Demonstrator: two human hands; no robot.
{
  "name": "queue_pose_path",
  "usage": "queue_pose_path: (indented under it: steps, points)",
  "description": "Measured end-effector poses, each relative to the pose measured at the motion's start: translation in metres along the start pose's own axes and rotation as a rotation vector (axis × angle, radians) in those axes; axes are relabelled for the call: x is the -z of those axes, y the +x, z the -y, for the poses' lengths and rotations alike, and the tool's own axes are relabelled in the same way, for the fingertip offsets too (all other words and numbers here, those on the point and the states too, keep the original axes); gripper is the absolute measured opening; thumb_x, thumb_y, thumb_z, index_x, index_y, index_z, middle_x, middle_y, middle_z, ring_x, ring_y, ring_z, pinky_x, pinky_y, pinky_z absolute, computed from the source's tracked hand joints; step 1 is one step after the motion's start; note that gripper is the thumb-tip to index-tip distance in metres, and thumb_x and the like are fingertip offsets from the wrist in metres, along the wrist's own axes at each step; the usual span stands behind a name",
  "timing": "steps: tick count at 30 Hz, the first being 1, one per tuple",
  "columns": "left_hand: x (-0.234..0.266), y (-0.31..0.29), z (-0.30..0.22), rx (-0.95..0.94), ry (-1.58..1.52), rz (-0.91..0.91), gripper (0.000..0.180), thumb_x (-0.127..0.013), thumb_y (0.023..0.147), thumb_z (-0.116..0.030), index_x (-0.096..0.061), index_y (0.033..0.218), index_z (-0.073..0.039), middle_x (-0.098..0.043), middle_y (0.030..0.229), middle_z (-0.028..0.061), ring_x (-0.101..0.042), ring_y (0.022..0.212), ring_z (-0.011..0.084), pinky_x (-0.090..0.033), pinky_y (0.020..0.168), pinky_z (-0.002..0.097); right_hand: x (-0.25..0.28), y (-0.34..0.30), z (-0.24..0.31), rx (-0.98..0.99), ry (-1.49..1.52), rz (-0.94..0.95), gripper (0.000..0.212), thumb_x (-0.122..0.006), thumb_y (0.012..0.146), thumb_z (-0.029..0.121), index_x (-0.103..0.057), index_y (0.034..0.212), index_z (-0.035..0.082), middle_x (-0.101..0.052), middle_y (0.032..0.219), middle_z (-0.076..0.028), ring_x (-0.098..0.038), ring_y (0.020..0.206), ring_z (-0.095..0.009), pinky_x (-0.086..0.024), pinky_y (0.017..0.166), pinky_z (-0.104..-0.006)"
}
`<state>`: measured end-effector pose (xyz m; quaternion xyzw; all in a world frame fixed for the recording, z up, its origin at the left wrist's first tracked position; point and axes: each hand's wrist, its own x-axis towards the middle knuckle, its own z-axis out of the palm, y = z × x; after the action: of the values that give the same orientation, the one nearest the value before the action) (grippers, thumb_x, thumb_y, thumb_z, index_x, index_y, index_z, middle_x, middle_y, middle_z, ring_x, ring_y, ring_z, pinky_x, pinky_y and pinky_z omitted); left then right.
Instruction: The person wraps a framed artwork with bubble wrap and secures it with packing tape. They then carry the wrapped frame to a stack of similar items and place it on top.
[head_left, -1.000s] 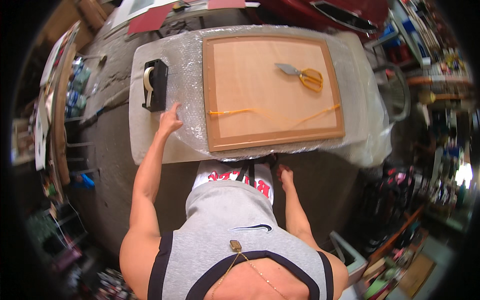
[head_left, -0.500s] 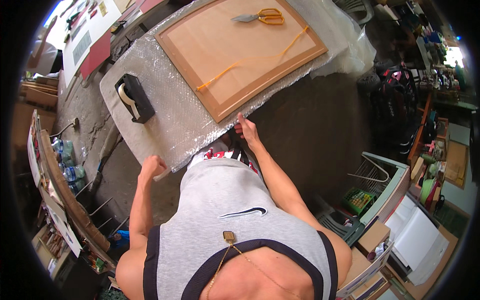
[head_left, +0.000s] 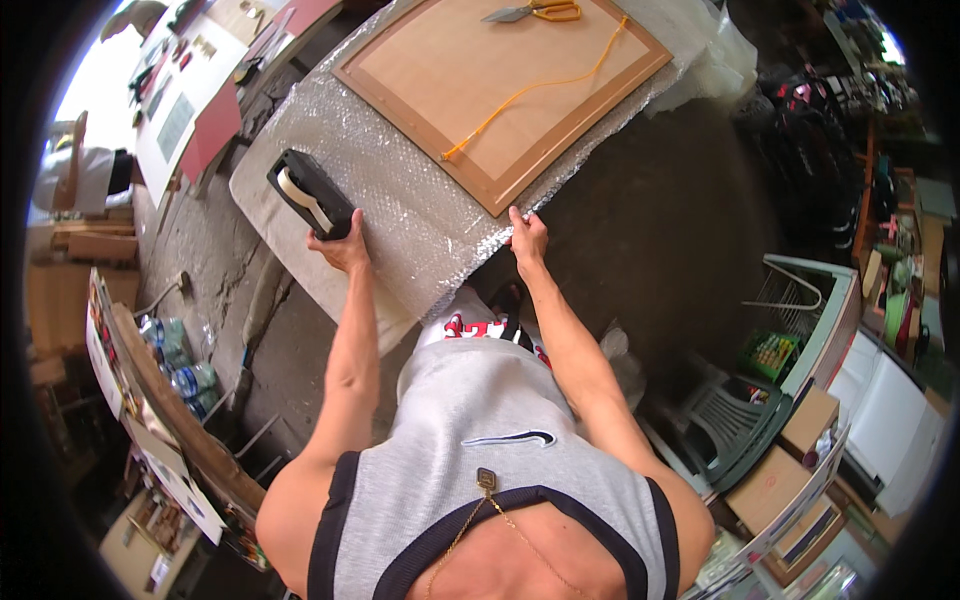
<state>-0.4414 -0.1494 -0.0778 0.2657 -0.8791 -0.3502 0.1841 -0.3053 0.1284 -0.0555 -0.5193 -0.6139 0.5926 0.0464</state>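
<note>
On the table lies a sheet of bubble wrap, with a brown wooden picture frame face down on it, its back covered in brown paper. An orange cord runs loosely across the back. Scissors with orange handles rest near its far side. My left hand grips the near end of a black tape dispenser with a pale roll of tape. Beside the frame's near corner, my right hand pinches the edge of the bubble wrap.
At the far left stands a white table with papers and tools. Plastic bottles are beside a board at the left. A green plastic chair and a cardboard box stand at the lower right. More clear plastic wrap hangs at the far right.
My left hand has moved from the table's near edge up to the tape dispenser and taken hold of it. My right hand has closed on the bubble wrap's edge. The whole view has shifted.
</note>
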Motion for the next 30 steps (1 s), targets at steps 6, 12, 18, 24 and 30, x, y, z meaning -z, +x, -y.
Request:
queue_pose_path:
  steps: [6,12,18,24,30]
  points:
    - [0.016,0.020,0.003,0.027,0.001,-0.045,0.085,-0.091,0.046,-0.041,-0.039,0.105,-0.011,-0.063,0.092,0.0159,-0.064,0.080,0.0335,-0.051,0.074,0.0417,-0.014,0.011,-0.027,0.098,-0.203,-0.157,0.037,-0.068,0.081,0.032,-0.057,0.079,-0.003,-0.062,0.072,-0.014,-0.059,0.067,-0.027,-0.045,0.062,-0.0380]
    - [0.089,0.048,0.031,-0.121,0.028,0.003,0.078,-0.092,0.044,-0.041,-0.049,0.099,-0.006,-0.063,0.086,0.0147,-0.063,0.081,0.0323,-0.049,0.073,0.0420,-0.018,0.026,-0.051,0.045,-0.111,-0.166,0.036,-0.070,0.078,0.033,-0.059,0.079,-0.001,-0.063,0.070,-0.013,-0.062,0.066,-0.028,-0.048,0.066,-0.0404]
    - [0.089,0.025,0.067,-0.138,-0.004,0.018,0.082,-0.090,0.053,-0.042,-0.043,0.109,-0.003,-0.057,0.106,0.0174,-0.058,0.097,0.0341,-0.046,0.086,0.0449,-0.022,0.009,-0.038,0.126,-0.103,-0.207,0.029,-0.068,0.083,0.028,-0.057,0.082,0.001,-0.061,0.067,-0.005,-0.055,0.058,-0.016,-0.044,0.055,-0.0333]
    - [0.116,-0.015,0.055,-0.140,0.060,0.112,0.089,-0.082,0.068,-0.039,-0.031,0.130,0.000,-0.043,0.128,0.0209,-0.036,0.124,0.0364,-0.028,0.105,0.0477,-0.039,-0.010,-0.027,0.198,-0.132,-0.375,0.036,-0.065,0.085,0.035,-0.055,0.084,0.001,-0.060,0.067,-0.009,-0.060,0.062,-0.025,-0.047,0.063,-0.0409]
    - [0.078,-0.072,-0.040,-0.673,-0.247,0.875,0.040,-0.074,0.078,-0.027,-0.059,0.106,-0.004,-0.051,0.117,0.0180,-0.045,0.113,0.0336,-0.033,0.099,0.0444,-0.056,-0.001,-0.026,0.087,0.082,-0.491,0.037,-0.058,0.089,0.039,-0.055,0.096,0.002,-0.062,0.081,-0.013,-0.060,0.075,-0.027,-0.048,0.070,-0.0393]
